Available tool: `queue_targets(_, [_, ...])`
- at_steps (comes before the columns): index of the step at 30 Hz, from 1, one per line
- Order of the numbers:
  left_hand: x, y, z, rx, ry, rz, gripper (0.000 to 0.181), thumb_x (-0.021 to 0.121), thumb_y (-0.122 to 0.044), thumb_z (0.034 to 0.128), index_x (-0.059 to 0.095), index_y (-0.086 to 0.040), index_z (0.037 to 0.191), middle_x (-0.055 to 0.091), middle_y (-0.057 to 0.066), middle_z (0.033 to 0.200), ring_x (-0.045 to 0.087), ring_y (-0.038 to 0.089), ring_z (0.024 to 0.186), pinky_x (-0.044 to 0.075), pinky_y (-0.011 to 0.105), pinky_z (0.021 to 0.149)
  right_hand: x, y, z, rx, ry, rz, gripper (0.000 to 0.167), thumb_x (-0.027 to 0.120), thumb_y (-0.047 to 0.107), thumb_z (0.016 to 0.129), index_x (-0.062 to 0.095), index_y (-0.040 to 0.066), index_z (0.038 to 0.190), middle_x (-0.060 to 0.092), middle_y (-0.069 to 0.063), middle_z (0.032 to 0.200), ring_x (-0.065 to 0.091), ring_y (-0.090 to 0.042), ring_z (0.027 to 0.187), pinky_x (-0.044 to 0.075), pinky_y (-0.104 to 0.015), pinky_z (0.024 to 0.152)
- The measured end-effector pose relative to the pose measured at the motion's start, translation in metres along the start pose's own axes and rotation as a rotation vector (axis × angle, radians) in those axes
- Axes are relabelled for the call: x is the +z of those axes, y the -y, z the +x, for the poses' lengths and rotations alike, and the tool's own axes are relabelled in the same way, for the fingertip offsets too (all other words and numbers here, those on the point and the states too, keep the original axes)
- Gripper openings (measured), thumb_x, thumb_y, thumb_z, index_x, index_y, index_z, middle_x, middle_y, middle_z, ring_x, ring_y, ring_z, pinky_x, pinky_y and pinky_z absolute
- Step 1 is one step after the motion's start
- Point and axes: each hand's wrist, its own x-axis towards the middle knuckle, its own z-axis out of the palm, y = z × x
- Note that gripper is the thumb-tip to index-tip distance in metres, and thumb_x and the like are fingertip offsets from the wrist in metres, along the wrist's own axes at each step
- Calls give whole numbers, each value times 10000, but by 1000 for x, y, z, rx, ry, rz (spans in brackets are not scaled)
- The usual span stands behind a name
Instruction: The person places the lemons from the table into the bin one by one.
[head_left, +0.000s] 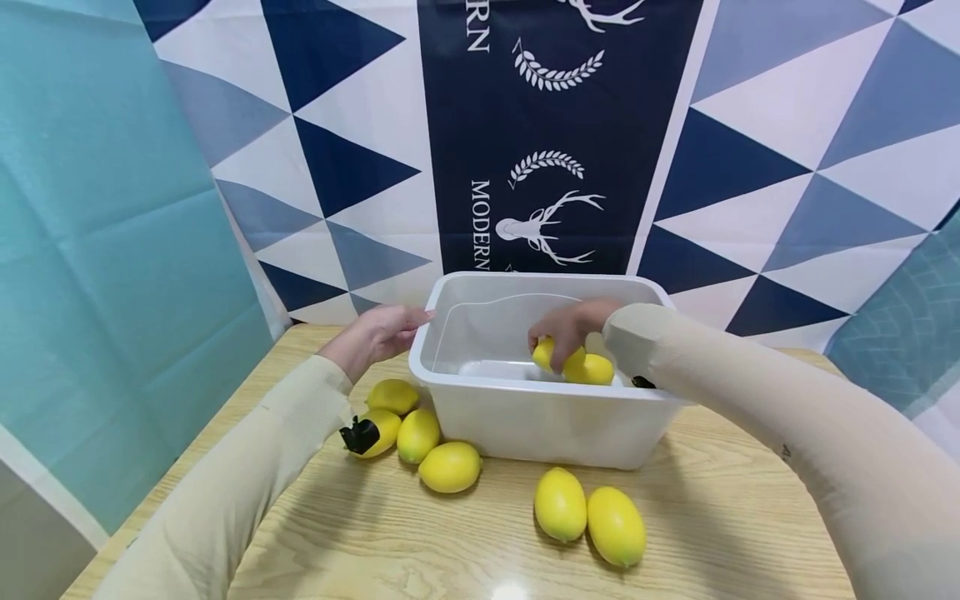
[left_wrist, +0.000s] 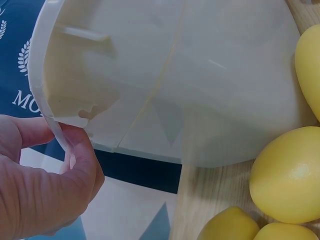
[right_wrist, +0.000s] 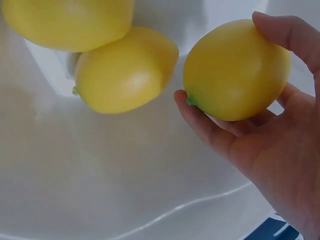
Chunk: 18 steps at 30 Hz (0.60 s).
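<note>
The left hand (head_left: pixel 381 333) pinches the left rim of a white plastic bin (head_left: pixel 540 417); in the left wrist view the thumb and fingers of that hand (left_wrist: pixel 55 180) close on the rim. Inside the bin, the right hand (head_left: pixel 564 327) grips a lemon (head_left: pixel 543 353). The right wrist view shows the fingers and thumb of this hand (right_wrist: pixel 280 125) curled round the lemon (right_wrist: pixel 235 70). Beside it in the bin lies another lemon (right_wrist: pixel 127 70), touching a further one (right_wrist: pixel 70 20).
Several lemons (head_left: pixel 450 467) lie on the wooden table (head_left: pixel 420 542) by the bin's left front corner. Two more lemons (head_left: pixel 560 505) rest in front of the bin. A patterned cloth (head_left: pixel 360 142) hangs behind, with a teal cloth (head_left: pixel 112 208) at the left.
</note>
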Motion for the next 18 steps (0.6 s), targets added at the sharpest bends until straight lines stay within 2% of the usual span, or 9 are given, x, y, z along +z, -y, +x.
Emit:
queue_targets(7, [0, 1, 1, 2, -9, 1, 459, 583, -171, 954, 459, -53, 1380, 483, 56, 1250, 521, 184, 1074, 469, 282, 1070, 3, -2, 4, 47, 74, 27, 452, 720, 167, 783, 535, 151, 1194, 550, -75, 1107, 539, -196, 933, 594, -355, 805])
queue_targets(15, [0, 1, 3, 7, -14, -8, 463, 588, -173, 952, 459, -46, 1378, 496, 53, 1218, 537, 175, 1062, 477, 277, 1058, 4, -2, 5, 54, 86, 91, 491, 690, 135, 836, 481, 101, 1278, 532, -218, 1272, 602, -281, 1037, 570, -467, 903])
queue_targets(18, [0, 1, 3, 7, -15, -17, 472, 583, -171, 955, 448, -44, 1388, 489, 60, 1237, 534, 180, 1073, 473, 275, 1062, 4, -2, 5, 52, 76, 97, 495, 680, 132, 852, 471, 90, 1299, 536, -217, 1290, 600, -289, 1068, 551, -474, 943])
